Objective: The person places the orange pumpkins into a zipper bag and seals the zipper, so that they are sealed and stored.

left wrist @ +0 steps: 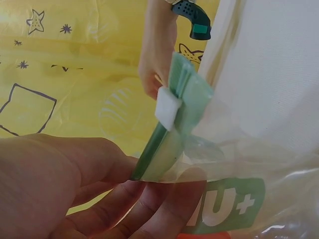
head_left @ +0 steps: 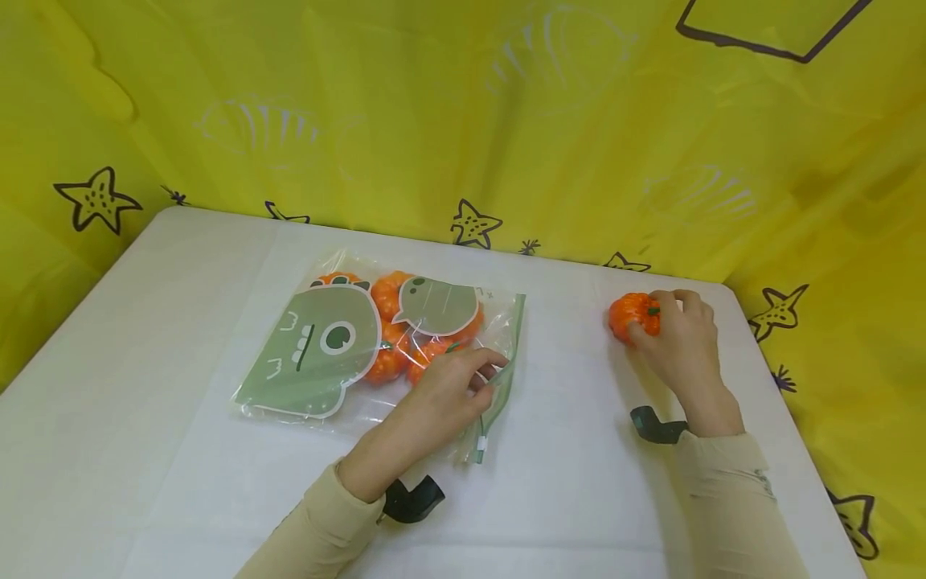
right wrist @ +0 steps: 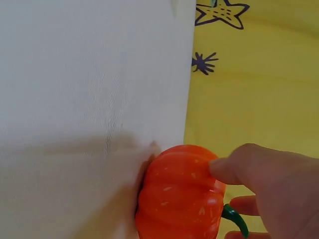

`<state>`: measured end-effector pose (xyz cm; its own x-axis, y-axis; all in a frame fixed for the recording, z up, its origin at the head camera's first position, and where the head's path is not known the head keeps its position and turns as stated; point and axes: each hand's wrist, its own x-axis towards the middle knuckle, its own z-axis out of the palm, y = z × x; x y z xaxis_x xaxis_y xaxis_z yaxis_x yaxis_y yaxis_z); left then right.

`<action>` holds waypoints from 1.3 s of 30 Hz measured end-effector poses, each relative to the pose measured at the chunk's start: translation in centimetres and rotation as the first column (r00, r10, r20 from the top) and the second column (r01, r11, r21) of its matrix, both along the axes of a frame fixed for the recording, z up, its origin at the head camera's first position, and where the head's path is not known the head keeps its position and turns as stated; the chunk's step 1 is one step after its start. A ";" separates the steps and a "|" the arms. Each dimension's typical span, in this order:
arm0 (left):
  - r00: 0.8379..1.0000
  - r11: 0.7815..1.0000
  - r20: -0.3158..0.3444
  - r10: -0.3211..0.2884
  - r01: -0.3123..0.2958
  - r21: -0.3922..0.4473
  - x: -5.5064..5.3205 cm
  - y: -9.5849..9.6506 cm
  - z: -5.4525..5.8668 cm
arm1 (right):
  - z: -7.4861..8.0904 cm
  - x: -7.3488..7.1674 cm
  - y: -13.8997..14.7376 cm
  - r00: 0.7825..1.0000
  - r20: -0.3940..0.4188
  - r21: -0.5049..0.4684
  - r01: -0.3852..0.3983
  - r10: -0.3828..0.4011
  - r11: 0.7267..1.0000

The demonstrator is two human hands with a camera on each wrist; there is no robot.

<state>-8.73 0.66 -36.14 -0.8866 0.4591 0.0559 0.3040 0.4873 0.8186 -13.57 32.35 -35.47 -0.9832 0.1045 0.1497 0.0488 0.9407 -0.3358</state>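
At three o'clock on the bag [head_left: 311, 346], left hand [head_left: 450, 392] pinches the seal [head_left: 504, 392]; beyond, right hand [head_left: 683, 342] grips a pumpkin [head_left: 626, 315].

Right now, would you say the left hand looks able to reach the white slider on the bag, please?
Probably yes: the left hand pinches the green edge of the bag just along from the white slider, and nothing visible stands between them, though it would likely need to shift its grip.

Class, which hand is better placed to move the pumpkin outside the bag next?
Probably the right hand: it grips that pumpkin, while the left hand, farther away, pinches the bag's green edge.
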 end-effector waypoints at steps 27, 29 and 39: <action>1.000 1.000 -0.004 -0.009 0.009 -0.009 0.0 0.0 0.0 | -1.6 -2.8 0.2 0.982 0.186 0.031 -0.030 0.023 0.999; 1.000 1.000 -0.006 -0.011 0.011 -0.009 0.0 0.0 0.0 | -2.0 -2.7 0.2 0.989 0.150 0.003 -0.015 0.015 1.000; 1.000 1.000 -0.025 -0.009 0.009 0.008 0.1 0.0 0.0 | -2.2 -2.4 0.3 0.995 0.103 0.000 -0.017 0.017 1.000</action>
